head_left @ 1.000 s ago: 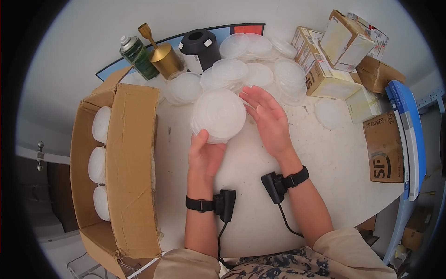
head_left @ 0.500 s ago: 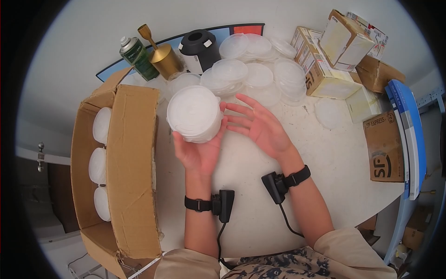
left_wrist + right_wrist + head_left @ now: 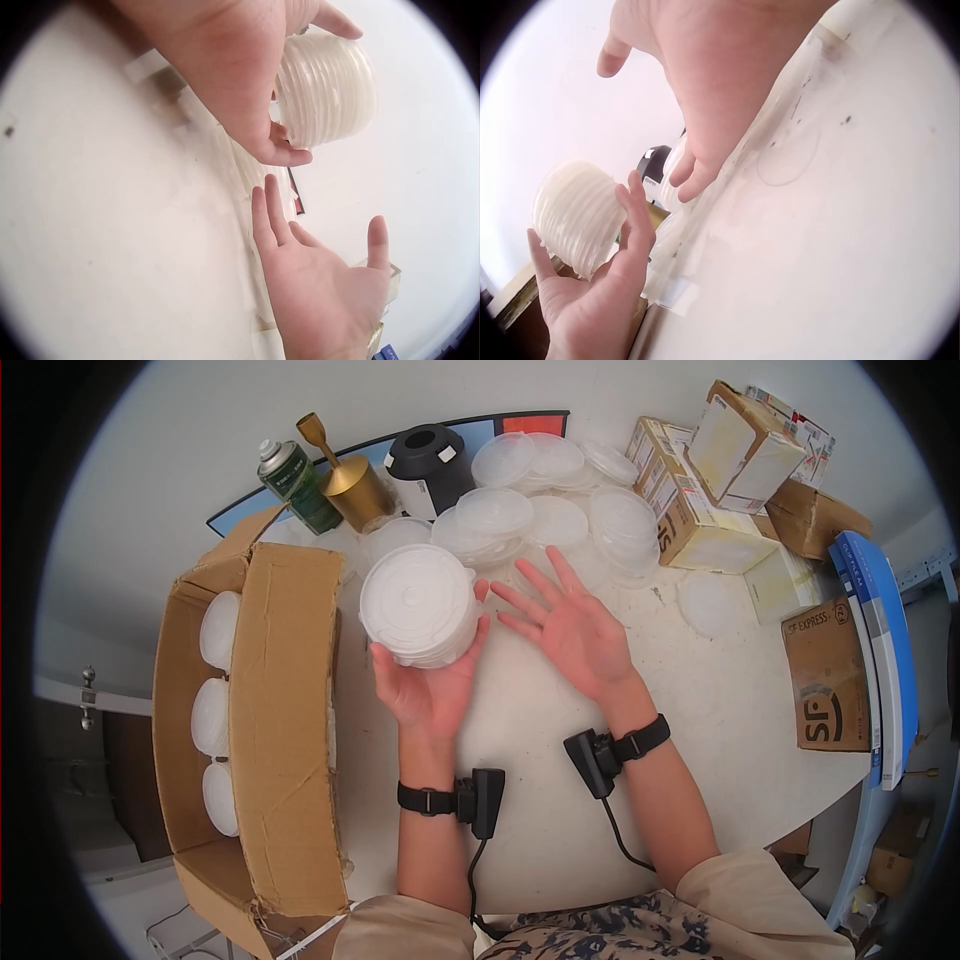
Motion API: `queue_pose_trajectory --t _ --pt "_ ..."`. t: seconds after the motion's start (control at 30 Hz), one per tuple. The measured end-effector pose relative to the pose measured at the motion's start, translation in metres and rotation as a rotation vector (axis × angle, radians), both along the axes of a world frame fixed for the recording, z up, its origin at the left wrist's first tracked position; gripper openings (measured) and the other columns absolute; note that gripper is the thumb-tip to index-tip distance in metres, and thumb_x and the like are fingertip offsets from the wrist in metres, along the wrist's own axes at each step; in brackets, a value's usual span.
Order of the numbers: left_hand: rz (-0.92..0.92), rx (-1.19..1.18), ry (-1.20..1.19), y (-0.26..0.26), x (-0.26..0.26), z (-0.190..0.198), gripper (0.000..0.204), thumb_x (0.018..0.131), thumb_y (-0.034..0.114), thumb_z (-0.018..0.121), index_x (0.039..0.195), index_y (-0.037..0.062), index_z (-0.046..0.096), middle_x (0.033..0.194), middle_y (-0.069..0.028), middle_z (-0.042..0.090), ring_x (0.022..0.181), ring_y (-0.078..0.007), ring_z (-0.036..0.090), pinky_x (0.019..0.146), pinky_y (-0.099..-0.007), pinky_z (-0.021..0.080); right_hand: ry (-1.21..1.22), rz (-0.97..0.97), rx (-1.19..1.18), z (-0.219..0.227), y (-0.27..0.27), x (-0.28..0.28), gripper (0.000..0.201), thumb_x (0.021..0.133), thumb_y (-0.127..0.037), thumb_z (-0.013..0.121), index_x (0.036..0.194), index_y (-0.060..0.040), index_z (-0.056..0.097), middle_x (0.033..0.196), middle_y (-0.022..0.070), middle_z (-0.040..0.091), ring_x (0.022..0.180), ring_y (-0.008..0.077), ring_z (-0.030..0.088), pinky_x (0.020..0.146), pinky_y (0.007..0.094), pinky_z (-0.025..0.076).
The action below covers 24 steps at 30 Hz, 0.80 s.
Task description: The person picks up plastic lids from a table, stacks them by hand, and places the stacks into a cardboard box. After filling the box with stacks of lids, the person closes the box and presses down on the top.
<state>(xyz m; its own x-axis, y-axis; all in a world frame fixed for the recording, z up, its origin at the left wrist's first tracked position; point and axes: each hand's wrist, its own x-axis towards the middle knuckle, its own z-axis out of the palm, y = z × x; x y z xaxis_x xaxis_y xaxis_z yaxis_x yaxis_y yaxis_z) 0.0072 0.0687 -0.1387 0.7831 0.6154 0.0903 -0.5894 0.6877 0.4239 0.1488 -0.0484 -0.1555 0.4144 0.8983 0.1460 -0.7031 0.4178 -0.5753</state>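
A neat stack of round, translucent white plastic lids (image 3: 415, 605) rests in my left hand (image 3: 430, 695), raised over the table. Thumb and fingers grip it from opposite sides, while the palm is below. Side on, the ridged rims of several lids (image 3: 577, 214) show pressed together in the right wrist view. To the right, my right hand (image 3: 585, 635) is spread with its palm up, apart from the stack and holding nothing. The left wrist view shows that right hand (image 3: 322, 292) below the held stack (image 3: 330, 90). More loose lids (image 3: 495, 510) lie heaped behind both hands.
An open cardboard box (image 3: 285, 730) on the left contains white lid stacks (image 3: 215, 715). A spray can (image 3: 300, 485), a gold-coloured vessel (image 3: 357, 490) and a black cylindrical object (image 3: 430, 460) stand at the back. Cartons (image 3: 715, 525) and blue-white folders (image 3: 878, 650) line the right; one lid (image 3: 710, 605) lies nearby.
My left hand has carried the lid stack left and turned it, so its side shows. My right hand has drawn away from the stack and spread its fingers.
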Motion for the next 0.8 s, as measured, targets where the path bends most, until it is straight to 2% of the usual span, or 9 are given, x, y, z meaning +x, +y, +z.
queue_pose_trajectory --t 0.13,0.33,0.53,0.6,0.73,0.8 --pt "-0.009 -0.004 -0.011 0.0 0.0 0.0 0.096 0.073 0.053 0.078 0.15 0.0198 0.029 0.152 -0.0171 0.031 0.14 -0.046 0.025 0.108 -0.0534 0.037 -0.035 -0.021 0.004 -0.001 0.001 0.0 0.081 0.099 -0.027 0.047 0.155 -0.0133 -0.01 0.161 0.0181 0.002 0.142 0.0414 0.027 0.116 0.0522 0.024" --pt "-0.014 -0.002 -0.023 0.0 0.0 -0.002 0.094 0.075 0.053 0.076 0.15 0.0198 0.029 0.152 -0.0171 0.031 0.141 -0.0452 0.025 0.108 -0.0529 0.037 0.008 0.025 0.079 0.001 0.0 0.001 0.082 0.099 -0.026 0.047 0.154 -0.0139 -0.012 0.16 0.0199 0.011 0.142 0.0421 0.027 0.116 0.0527 0.023" --pt "-0.012 -0.016 -0.023 -0.001 0.0 -0.003 0.092 0.077 0.054 0.074 0.15 0.0196 0.029 0.152 -0.017 0.031 0.141 -0.0437 0.025 0.108 -0.0518 0.037 0.106 -0.117 0.067 0.009 -0.003 0.003 0.087 0.097 -0.027 0.047 0.152 -0.0153 -0.02 0.158 0.024 0.014 0.142 0.0425 0.027 0.117 0.0531 0.022" --pt "-0.01 -0.014 -0.019 -0.001 0.0 -0.003 0.092 0.077 0.054 0.074 0.15 0.0194 0.029 0.152 -0.0171 0.031 0.141 -0.0434 0.025 0.108 -0.0516 0.037 0.176 -0.231 0.063 0.01 -0.004 0.005 0.085 0.095 -0.026 0.048 0.153 -0.0124 -0.012 0.157 0.0242 0.017 0.143 0.0418 0.026 0.117 0.0535 0.022" --pt "-0.01 -0.016 -0.013 0.0 0.0 -0.004 0.093 0.076 0.054 0.074 0.15 0.0189 0.029 0.152 -0.0173 0.031 0.141 -0.0432 0.024 0.109 -0.0511 0.036 0.318 -0.284 0.128 0.009 -0.008 0.013 0.081 0.094 -0.025 0.048 0.154 -0.0086 -0.004 0.155 0.0237 0.019 0.143 0.0409 0.024 0.118 0.0536 0.022" --pt "-0.01 -0.016 -0.008 -0.001 0.0 -0.004 0.094 0.076 0.054 0.075 0.15 0.0187 0.029 0.152 -0.0173 0.031 0.141 -0.0432 0.024 0.109 -0.0509 0.036 0.441 -0.279 0.165 0.009 -0.009 0.014 0.076 0.094 -0.026 0.048 0.153 -0.0053 0.006 0.155 0.0232 0.02 0.144 0.04 0.024 0.118 0.0534 0.022"
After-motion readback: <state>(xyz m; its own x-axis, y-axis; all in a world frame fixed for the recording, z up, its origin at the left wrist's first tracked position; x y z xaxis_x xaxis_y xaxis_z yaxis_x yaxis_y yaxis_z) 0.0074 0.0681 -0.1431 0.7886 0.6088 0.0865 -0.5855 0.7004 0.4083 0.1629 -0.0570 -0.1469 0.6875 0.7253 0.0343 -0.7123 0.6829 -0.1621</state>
